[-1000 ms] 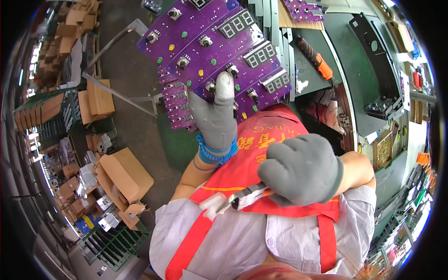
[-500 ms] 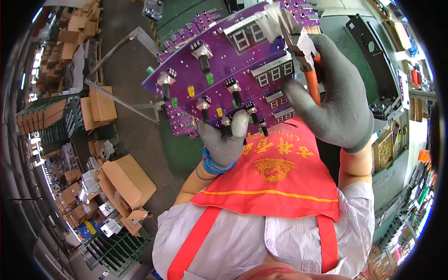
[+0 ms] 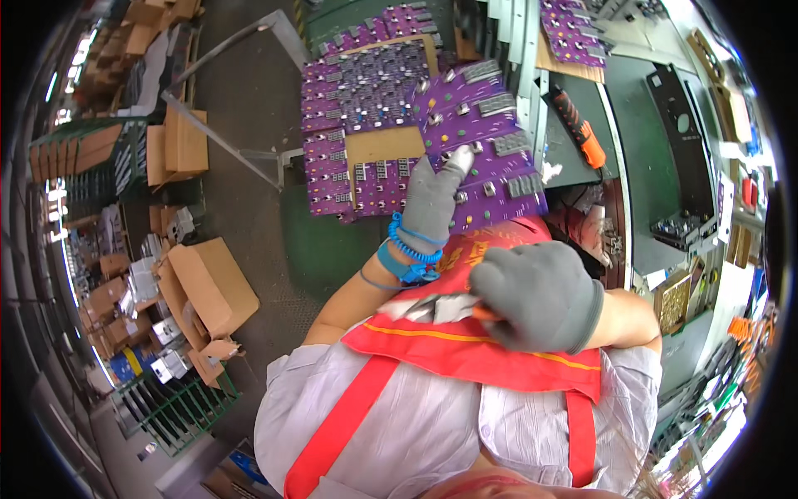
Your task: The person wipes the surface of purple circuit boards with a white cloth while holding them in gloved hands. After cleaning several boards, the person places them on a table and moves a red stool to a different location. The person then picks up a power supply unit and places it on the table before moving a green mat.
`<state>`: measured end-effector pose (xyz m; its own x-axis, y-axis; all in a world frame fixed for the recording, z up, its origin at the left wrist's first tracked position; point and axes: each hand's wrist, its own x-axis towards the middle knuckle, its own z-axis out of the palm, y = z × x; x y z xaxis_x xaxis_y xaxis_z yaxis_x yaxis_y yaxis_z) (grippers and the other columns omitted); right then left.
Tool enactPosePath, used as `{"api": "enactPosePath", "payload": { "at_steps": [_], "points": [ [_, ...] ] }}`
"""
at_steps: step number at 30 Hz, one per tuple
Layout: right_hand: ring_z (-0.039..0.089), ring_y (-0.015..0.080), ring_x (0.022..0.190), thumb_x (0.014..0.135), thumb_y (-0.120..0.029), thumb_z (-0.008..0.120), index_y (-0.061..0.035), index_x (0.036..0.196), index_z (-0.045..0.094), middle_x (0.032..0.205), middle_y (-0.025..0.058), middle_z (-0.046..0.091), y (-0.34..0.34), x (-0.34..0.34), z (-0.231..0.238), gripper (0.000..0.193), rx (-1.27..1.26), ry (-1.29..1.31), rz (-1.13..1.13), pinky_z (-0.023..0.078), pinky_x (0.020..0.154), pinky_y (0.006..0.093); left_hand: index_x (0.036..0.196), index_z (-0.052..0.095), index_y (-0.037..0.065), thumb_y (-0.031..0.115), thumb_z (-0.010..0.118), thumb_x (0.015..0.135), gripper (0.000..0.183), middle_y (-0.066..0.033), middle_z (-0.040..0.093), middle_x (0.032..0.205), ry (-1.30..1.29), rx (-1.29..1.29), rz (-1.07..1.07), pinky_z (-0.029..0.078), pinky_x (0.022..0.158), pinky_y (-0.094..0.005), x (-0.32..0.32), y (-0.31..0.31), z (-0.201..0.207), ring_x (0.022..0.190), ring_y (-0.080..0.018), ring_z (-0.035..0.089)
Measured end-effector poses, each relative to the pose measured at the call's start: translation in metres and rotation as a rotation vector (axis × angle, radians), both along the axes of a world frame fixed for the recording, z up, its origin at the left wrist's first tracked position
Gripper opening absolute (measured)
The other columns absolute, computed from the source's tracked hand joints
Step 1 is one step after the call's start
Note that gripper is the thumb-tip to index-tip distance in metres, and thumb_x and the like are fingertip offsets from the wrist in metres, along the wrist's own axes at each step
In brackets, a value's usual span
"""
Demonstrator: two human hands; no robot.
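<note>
My left hand [image 3: 431,204], in a grey glove with a blue coiled wrist strap [image 3: 411,249], grips the near left edge of a purple circuit board panel [image 3: 490,158]. Its thumb lies on top among the knobs; the fingers are hidden underneath. The panel carries metal-and-black knobs, green and yellow parts, and grey digit displays along its right side. Close to my chest, my gloved right hand [image 3: 539,295] is closed round a pair of pliers [image 3: 445,308] with orange handles. The jaws point left over the red apron [image 3: 474,353], apart from the panel, and look blurred.
More purple boards [image 3: 324,166] lie stacked beyond my left hand, with cardboard [image 3: 386,145] among them. Upright metal strips [image 3: 519,50] stand behind the panel. A black-and-orange tool [image 3: 579,129] lies on the green bench to the right, near a long black metal frame [image 3: 686,158].
My right hand has drawn the pliers from the panel's far corner back to my chest. The panel has moved lower and farther away, uncovering the stacked boards.
</note>
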<state>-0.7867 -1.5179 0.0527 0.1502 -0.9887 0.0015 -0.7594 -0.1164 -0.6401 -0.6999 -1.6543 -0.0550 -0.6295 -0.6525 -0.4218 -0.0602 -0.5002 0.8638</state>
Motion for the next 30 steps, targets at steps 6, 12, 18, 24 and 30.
{"api": "enactPosePath", "payload": {
  "at_steps": [6,12,18,24,30],
  "points": [
    [0.059,0.0342,0.059,0.079,-0.015,0.066,-0.0027,0.086,0.051,0.067,0.0140,0.056,0.005,-0.032,-0.022,0.020,0.141,-0.109,-0.444,0.045,0.054,0.0394,0.116,0.055,0.002,0.026,0.060,0.093,0.034,-0.0076,0.065,0.095,-0.166,-0.121,0.307,0.054,0.064,-0.0271,0.051,-0.018,-0.160,0.078,-0.0173,0.065],
    [0.059,0.0336,0.059,0.080,-0.015,0.067,-0.0024,0.088,0.050,0.066,0.0148,0.055,0.003,-0.031,-0.042,0.022,0.193,-0.118,-0.519,0.044,0.054,0.0381,0.121,0.045,0.003,0.038,0.065,0.088,0.052,-0.0122,0.059,0.098,-0.147,0.443,0.908,0.056,0.067,-0.0352,0.012,-0.067,-0.183,0.081,-0.0186,0.061],
    [0.048,0.0125,0.069,0.082,-0.016,0.065,-0.0022,0.103,0.054,0.076,0.0033,0.052,0.045,-0.064,-0.093,0.027,0.228,-0.608,-0.824,0.043,0.065,0.0279,0.117,0.054,-0.002,0.043,0.072,0.079,0.062,-0.0253,0.067,0.097,-0.949,-0.844,-0.116,0.050,0.083,-0.0410,0.030,-0.078,-0.206,0.094,-0.0428,0.064],
    [0.050,0.0156,0.076,0.081,-0.025,0.066,-0.0040,0.090,0.050,0.078,0.0047,0.049,0.120,-0.113,-0.202,0.027,0.370,-0.545,-1.146,0.042,0.070,0.0320,0.122,0.042,-0.016,0.016,0.053,0.095,0.044,-0.0281,0.057,0.121,0.062,1.156,0.191,0.045,0.103,-0.0467,0.063,-0.125,-0.155,0.113,-0.0361,0.058],
    [0.062,0.0411,0.099,0.081,-0.030,0.056,-0.0025,0.107,0.055,0.105,0.0237,0.064,0.100,-0.107,-0.277,0.038,0.784,-0.120,-1.110,0.048,0.084,0.0449,0.131,0.037,-0.015,0.021,0.040,0.099,0.048,-0.0328,0.041,0.137,0.057,1.075,-0.048,0.030,0.113,-0.0552,0.044,-0.121,-0.089,0.133,-0.0397,0.038]
  ]
}}
